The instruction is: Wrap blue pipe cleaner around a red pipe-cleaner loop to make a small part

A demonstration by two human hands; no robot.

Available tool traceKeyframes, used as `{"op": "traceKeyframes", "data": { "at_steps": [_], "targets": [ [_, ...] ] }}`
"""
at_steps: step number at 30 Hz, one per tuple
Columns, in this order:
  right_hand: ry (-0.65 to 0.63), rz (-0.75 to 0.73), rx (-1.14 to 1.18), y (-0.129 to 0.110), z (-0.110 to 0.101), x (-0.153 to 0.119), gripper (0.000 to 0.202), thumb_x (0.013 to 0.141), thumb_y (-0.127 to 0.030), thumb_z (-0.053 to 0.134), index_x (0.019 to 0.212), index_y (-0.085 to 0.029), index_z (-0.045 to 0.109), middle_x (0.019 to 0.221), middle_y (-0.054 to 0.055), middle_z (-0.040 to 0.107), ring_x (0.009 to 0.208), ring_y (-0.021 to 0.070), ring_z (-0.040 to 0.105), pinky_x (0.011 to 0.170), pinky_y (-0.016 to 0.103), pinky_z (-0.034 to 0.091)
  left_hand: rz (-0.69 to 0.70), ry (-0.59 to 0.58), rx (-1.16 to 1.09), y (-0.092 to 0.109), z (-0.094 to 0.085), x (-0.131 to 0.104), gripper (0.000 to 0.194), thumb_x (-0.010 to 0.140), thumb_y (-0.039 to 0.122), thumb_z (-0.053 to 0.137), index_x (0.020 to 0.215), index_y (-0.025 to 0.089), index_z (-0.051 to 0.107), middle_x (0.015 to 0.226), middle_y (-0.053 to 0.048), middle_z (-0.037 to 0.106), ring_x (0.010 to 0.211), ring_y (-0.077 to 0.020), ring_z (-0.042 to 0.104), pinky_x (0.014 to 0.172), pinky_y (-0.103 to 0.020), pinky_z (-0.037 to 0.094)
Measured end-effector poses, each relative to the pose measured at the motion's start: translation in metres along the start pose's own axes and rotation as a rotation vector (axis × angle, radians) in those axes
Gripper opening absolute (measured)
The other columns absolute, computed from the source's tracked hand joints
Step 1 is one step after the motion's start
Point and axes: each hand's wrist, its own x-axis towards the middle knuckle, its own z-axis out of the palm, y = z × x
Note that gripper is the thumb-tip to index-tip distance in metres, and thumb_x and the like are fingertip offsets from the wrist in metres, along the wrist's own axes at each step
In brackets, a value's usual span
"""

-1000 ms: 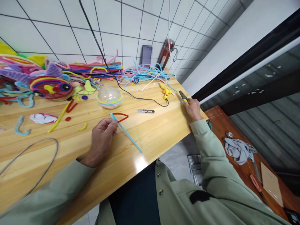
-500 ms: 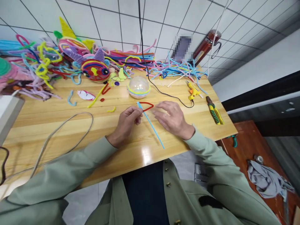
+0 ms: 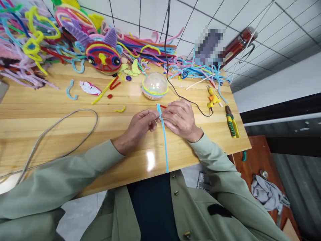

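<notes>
The right hand [image 3: 182,119] covers most of the red pipe cleaner [image 3: 163,106]; whether that hand touches the blue pipe cleaner [image 3: 165,144] beside the left hand [image 3: 139,129] is too small to tell. Pixelation masks a dark object [image 3: 210,43] by the wall [image 3: 150,20]. The strand heap [image 3: 32,43] and worktop [image 3: 112,129] run past the left edge, the black cord [image 3: 166,42] past the top
</notes>
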Motion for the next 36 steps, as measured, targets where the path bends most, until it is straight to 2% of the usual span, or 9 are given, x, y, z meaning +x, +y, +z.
{"op": "traceKeyframes", "data": {
  "at_steps": [3, 9, 13, 19, 24, 28, 31, 36],
  "targets": [
    [0.003, 0.0, 0.026, 0.002, -0.001, -0.002, 0.015, 0.113, -0.034, 0.075, 0.126, -0.028, 0.076, 0.115, 0.006, 0.086, 0.115, 0.0282, 0.079, 0.1, 0.051, 0.061, 0.0, -0.012, 0.035, 0.0, -0.001, 0.001, 0.032, 0.071, 0.042, 0.096, 0.07, 0.018, 0.074, 0.073, -0.002, 0.072, 0.058, -0.01, 0.054, 0.055, -0.024, 0.041],
    [-0.105, 0.087, 0.072, 0.006, -0.002, -0.015, 0.022, 0.109, -0.045, 0.075, 0.128, -0.033, 0.078, 0.121, 0.006, 0.085, 0.12, 0.0327, 0.078, 0.106, 0.059, 0.058, 0.029, -0.048, 0.134, -0.005, -0.007, 0.005, 0.033, 0.077, 0.045, 0.096, 0.07, 0.018, 0.077, 0.07, -0.002, 0.07, 0.058, -0.0103, 0.053, 0.057, -0.025, 0.041],
    [-0.095, 0.098, 0.069, 0.006, -0.001, -0.019, 0.021, 0.108, -0.044, 0.077, 0.126, -0.033, 0.078, 0.121, 0.007, 0.085, 0.119, 0.0328, 0.078, 0.107, 0.059, 0.058, 0.041, -0.054, 0.186, -0.009, -0.01, 0.007, 0.034, 0.082, 0.048, 0.094, 0.072, 0.019, 0.079, 0.069, -0.002, 0.069, 0.059, -0.0111, 0.053, 0.058, -0.026, 0.041],
    [-0.11, 0.095, 0.04, 0.005, -0.002, -0.02, 0.02, 0.111, -0.043, 0.068, 0.126, -0.033, 0.078, 0.127, 0.007, 0.084, 0.123, 0.0324, 0.077, 0.111, 0.06, 0.057, 0.002, -0.079, 0.164, -0.003, -0.005, 0.003, 0.034, 0.075, 0.047, 0.098, 0.071, 0.019, 0.078, 0.061, 0.0, 0.062, 0.058, -0.0118, 0.049, 0.058, -0.028, 0.039],
    [-0.054, 0.077, -0.027, -0.001, -0.004, -0.015, 0.029, 0.114, -0.05, 0.068, 0.136, -0.033, 0.076, 0.137, 0.007, 0.081, 0.133, 0.031, 0.073, 0.123, 0.06, 0.054, -0.006, -0.033, 0.137, -0.001, -0.005, 0.003, 0.031, 0.074, 0.043, 0.096, 0.069, 0.019, 0.077, 0.06, 0.001, 0.061, 0.058, -0.0107, 0.049, 0.058, -0.027, 0.038],
    [-0.151, 0.135, -0.074, -0.004, -0.004, -0.019, 0.027, 0.114, -0.046, 0.067, 0.138, -0.038, 0.077, 0.147, 0.005, 0.077, 0.145, 0.0325, 0.067, 0.131, 0.063, 0.049, 0.029, 0.013, 0.142, -0.006, -0.008, 0.006, 0.029, 0.076, 0.041, 0.095, 0.071, 0.019, 0.077, 0.064, 0.001, 0.063, 0.059, -0.0105, 0.05, 0.059, -0.027, 0.039],
    [-0.197, 0.167, -0.034, -0.004, -0.001, -0.023, 0.025, 0.114, -0.04, 0.069, 0.137, -0.038, 0.078, 0.147, 0.005, 0.078, 0.142, 0.0319, 0.068, 0.127, 0.061, 0.051, 0.036, 0.014, 0.116, -0.007, -0.008, 0.006, 0.029, 0.074, 0.041, 0.097, 0.073, 0.019, 0.078, 0.069, 0.001, 0.066, 0.059, -0.0104, 0.05, 0.058, -0.027, 0.04],
    [-0.063, 0.097, 0.033, -0.002, 0.004, -0.022, 0.022, 0.11, -0.036, 0.075, 0.131, -0.034, 0.08, 0.14, 0.007, 0.08, 0.129, 0.0307, 0.073, 0.113, 0.055, 0.058, 0.002, -0.029, 0.041, -0.001, -0.003, 0.001, 0.034, 0.07, 0.043, 0.102, 0.071, 0.019, 0.077, 0.065, 0.002, 0.061, 0.059, -0.0103, 0.049, 0.058, -0.027, 0.039]
  ]
}}
